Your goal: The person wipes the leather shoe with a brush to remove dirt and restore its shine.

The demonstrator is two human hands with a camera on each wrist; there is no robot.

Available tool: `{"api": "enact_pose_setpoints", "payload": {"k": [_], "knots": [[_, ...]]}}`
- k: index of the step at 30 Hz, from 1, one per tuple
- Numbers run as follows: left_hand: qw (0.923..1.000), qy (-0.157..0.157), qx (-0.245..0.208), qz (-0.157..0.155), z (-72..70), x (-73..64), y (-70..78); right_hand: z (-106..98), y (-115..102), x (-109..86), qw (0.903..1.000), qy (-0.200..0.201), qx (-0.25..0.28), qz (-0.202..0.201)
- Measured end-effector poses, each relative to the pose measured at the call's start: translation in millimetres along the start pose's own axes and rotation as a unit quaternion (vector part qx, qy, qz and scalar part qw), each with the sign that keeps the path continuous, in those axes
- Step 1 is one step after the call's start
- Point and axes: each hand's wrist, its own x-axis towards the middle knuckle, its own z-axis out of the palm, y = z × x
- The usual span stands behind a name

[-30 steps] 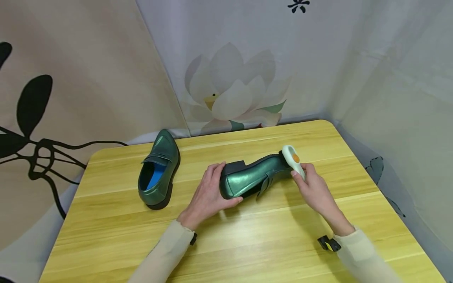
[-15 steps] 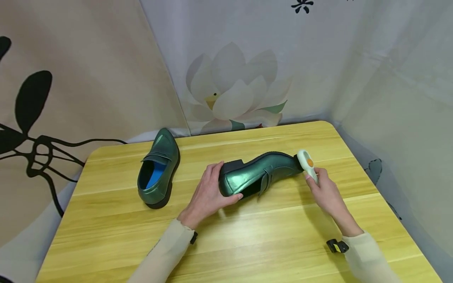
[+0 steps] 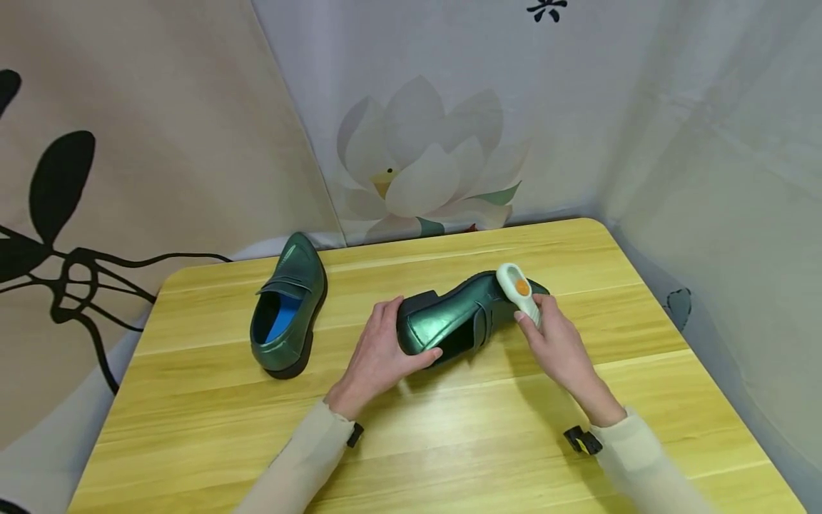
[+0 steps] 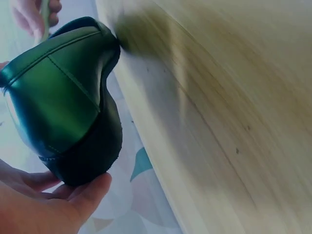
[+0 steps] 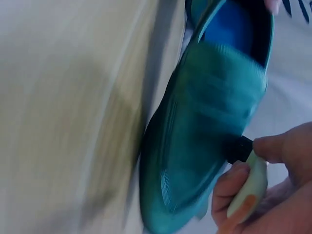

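Observation:
A shiny green loafer [image 3: 443, 318] lies tilted on its side above the table, sole facing away and toe to the right. My left hand [image 3: 379, 350] grips its heel, thumb on the near side; in the left wrist view the fingers and thumb hold the dark heel [image 4: 85, 158]. My right hand [image 3: 559, 343] holds a small white shoe brush [image 3: 516, 285] with an orange spot. The brush's dark head [image 5: 239, 148] touches the side of the loafer's front part in the right wrist view. A matching green loafer [image 3: 292, 285] with a blue insole stands upright at left.
The wooden table [image 3: 257, 442] has rounded far corners. A curtain [image 3: 437, 107] with a printed flower hangs behind its back edge. Pale fabric [image 3: 726, 214] stands along the right side.
My right hand swept the brush right to the loafer's toe tip, then back left to its front part. The left hand and held loafer barely moved. The other loafer stayed put.

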Motion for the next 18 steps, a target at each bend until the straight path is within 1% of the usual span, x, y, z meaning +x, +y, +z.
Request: {"api": "enact_pose_setpoints", "payload": {"k": [3, 5, 7, 10, 13, 18], "knots": [[0.9999, -0.003, -0.002, -0.010, 0.1, -1.1, 0.5, 9.8, -11.2, -0.1, 0.9996, 0.010, -0.006, -0.025], [0.9999, -0.004, -0.002, -0.015, 0.1, -1.8, 0.5, 12.8, -12.2, -0.4, 0.9994, 0.018, -0.012, -0.028], [0.9998, -0.005, -0.003, -0.017, 0.1, -2.1, 0.3, 12.6, -7.9, -0.6, 0.9993, 0.026, -0.014, -0.022], [0.9998, -0.006, -0.002, -0.018, 0.0, -2.5, -0.1, 7.8, 6.4, -2.3, 0.9995, 0.027, -0.015, 0.000], [0.9999, -0.004, -0.002, -0.015, -0.3, -2.5, -0.2, -1.6, 23.5, -6.0, 0.9992, 0.022, -0.014, 0.032], [0.9999, -0.001, -0.003, -0.012, 0.2, -1.8, -0.5, -18.3, 49.0, -12.3, 0.9963, -0.010, 0.003, 0.086]]}}
